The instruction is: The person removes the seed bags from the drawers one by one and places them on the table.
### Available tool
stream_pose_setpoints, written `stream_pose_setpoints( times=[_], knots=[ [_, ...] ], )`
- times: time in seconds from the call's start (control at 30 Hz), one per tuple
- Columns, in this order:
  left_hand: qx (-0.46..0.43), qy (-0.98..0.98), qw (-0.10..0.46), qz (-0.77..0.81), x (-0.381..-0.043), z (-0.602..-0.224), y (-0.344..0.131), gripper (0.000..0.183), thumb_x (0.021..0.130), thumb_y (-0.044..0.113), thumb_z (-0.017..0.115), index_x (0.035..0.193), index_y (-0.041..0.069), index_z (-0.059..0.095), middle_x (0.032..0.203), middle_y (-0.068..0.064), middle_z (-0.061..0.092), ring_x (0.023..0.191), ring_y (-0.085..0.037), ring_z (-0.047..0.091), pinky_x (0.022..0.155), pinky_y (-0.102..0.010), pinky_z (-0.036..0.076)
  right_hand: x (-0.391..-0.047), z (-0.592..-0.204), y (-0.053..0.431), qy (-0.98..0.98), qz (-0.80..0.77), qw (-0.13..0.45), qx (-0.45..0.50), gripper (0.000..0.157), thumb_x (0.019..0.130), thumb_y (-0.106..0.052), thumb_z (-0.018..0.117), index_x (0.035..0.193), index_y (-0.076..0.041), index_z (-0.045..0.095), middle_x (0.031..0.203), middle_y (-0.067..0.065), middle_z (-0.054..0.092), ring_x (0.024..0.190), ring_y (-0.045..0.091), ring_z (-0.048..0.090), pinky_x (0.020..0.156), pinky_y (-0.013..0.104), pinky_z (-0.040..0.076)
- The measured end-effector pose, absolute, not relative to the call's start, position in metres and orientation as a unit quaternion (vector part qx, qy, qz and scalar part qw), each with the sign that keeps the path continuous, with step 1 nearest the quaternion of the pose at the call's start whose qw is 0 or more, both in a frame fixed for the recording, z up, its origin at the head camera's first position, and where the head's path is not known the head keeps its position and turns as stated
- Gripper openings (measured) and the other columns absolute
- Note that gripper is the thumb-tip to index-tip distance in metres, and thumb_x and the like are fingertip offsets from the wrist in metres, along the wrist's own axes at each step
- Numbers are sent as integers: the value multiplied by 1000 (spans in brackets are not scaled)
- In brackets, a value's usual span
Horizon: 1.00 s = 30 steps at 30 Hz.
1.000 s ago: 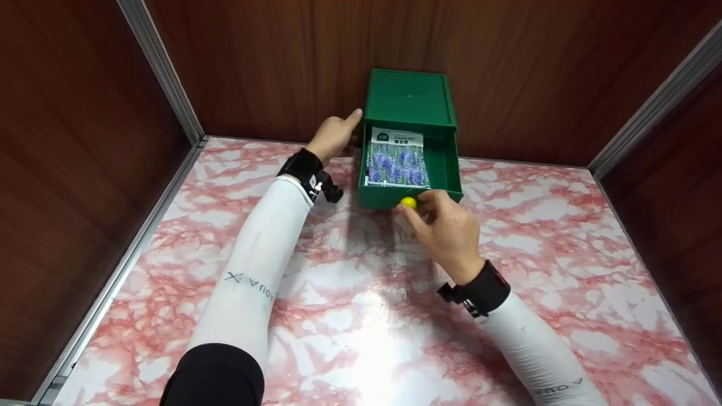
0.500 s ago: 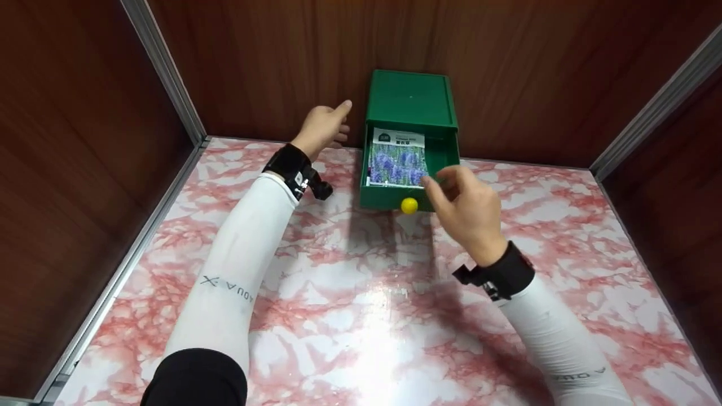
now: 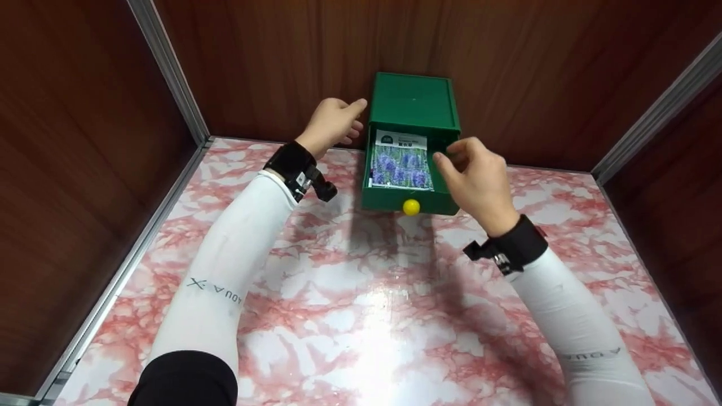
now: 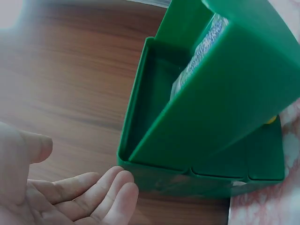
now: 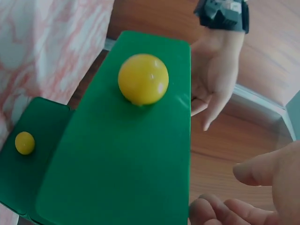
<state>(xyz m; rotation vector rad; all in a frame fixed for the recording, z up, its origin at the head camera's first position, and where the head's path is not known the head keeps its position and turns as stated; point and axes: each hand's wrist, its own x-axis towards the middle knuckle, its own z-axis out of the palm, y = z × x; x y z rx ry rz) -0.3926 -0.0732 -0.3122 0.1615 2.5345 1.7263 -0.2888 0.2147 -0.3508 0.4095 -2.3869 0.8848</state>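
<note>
A green cabinet [image 3: 414,101] stands against the back wall with its upper drawer [image 3: 389,201] pulled out. On the drawer's front sits a round yellow knob [image 3: 411,207]. Inside, toward the left, lies a packet [image 3: 400,163] printed with purple flowers. My left hand [image 3: 333,125] is beside the cabinet's left side, holding nothing; in the left wrist view its relaxed fingertips [image 4: 124,180] come right up to the cabinet's corner. My right hand [image 3: 479,177] hovers at the drawer's right side, fingers loosely bent and nothing in them.
Below the pulled-out drawer, a lower drawer with its own yellow knob [image 5: 25,143] is closed. Wood-grain panels [image 3: 271,62] rise at the back and both sides, joined by metal corner strips [image 3: 169,67]. The tabletop [image 3: 338,316] has a red-and-white marbled pattern.
My right hand has let go of the yellow knob and moved up and right along the drawer. The left hand left the cabinet's side, then came back closer. The drawer stays out.
</note>
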Motion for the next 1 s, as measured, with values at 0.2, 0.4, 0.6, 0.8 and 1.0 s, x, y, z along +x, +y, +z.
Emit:
stream_pose_setpoints(
  times=[0.2, 0.4, 0.6, 0.8, 1.0],
  knots=[
    [76, 828, 41, 553, -385, -305, -67, 54, 117, 45, 56, 138, -3, 67, 123, -20, 77, 110, -32, 75, 91, -36, 64, -307, -337, 213, -909, 309, 240, 142, 39, 111, -34, 72, 124, 3, 71, 100, 19, 74, 83, 32, 67, 75, 42, 49],
    [106, 835, 62, 536, -377, -302, -59, 51, 118, 44, 57, 133, -2, 69, 125, -23, 75, 110, -33, 74, 90, -35, 64, -324, -330, 215, -932, 291, 173, 132, 39, 112, -34, 71, 125, 3, 70, 105, 20, 74, 89, 33, 68, 79, 45, 54],
    [133, 847, 77, 509, -371, -301, -51, 47, 116, 44, 60, 106, 0, 68, 118, -24, 75, 101, -29, 76, 90, -35, 64, -333, -324, 218, -944, 281, 109, 131, 37, 113, -32, 68, 126, 2, 71, 111, 21, 72, 94, 33, 68, 81, 47, 57],
    [139, 873, 84, 459, -369, -300, -45, 45, 115, 47, 60, 87, 11, 63, 91, -8, 70, 86, -20, 74, 80, -27, 62, -339, -319, 215, -952, 264, 62, 141, 39, 113, -30, 69, 131, 5, 72, 118, 23, 73, 101, 36, 70, 90, 54, 61],
    [145, 902, 84, 398, -369, -299, -36, 55, 113, 47, 64, 68, 18, 52, 64, 3, 49, 61, -14, 61, 60, -25, 48, -344, -313, 211, -960, 232, 21, 153, 40, 112, -30, 69, 130, 6, 74, 116, 24, 75, 97, 36, 71, 89, 53, 63]
  ],
)
